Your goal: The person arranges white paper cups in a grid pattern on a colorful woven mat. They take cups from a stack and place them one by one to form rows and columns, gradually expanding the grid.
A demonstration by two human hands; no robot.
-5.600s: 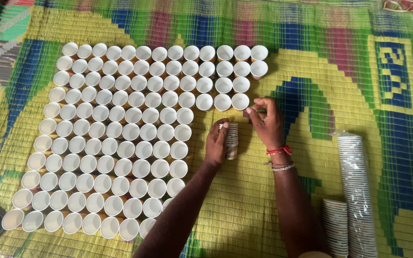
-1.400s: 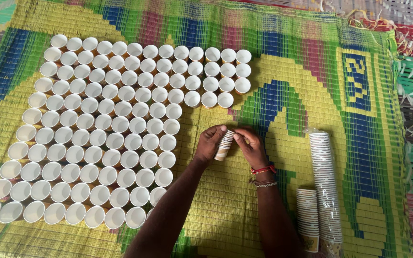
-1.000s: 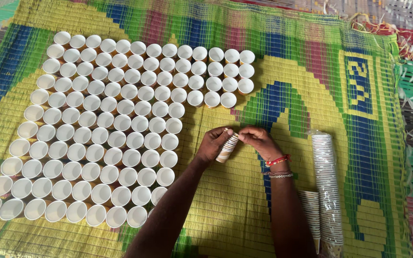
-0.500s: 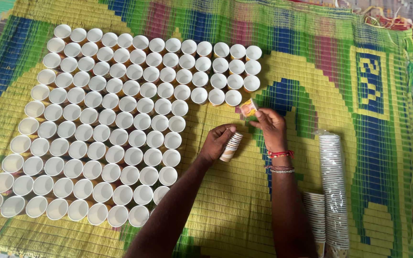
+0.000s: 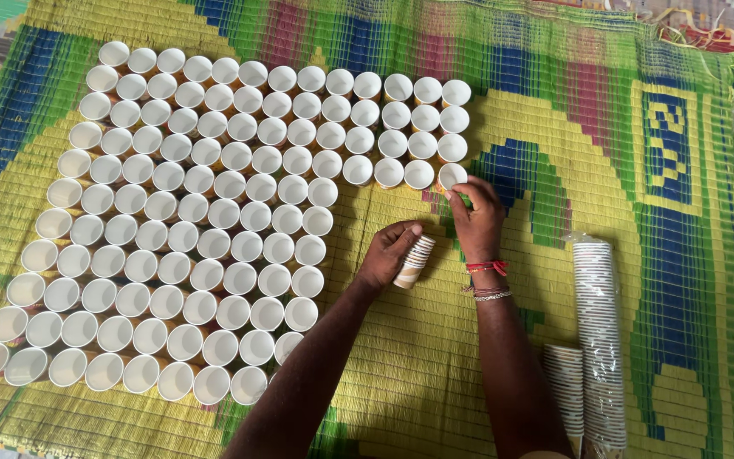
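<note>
White paper rims meet at the grip: the right hand pinches a single paper cup by its rim with thumb and fingertips, setting it upright on the mat at the right end of the fourth row, touching the cup to its left. The left hand is clenched around a short stack of nested cups, tilted, its open end pointing up and right toward the other hand; the two hands are near each other but apart.

Left of both hands stands the block of upright cups, packed rim to rim, its lower rows ending just beside the left wrist. To the right of the single cup the woven mat lies bare, giving open room along the row and below it. Further right, well apart from the hands, a long sleeve of cups in clear plastic lies on the mat, with a shorter stack just beside it. The mat's frayed edge shows at the upper right.
</note>
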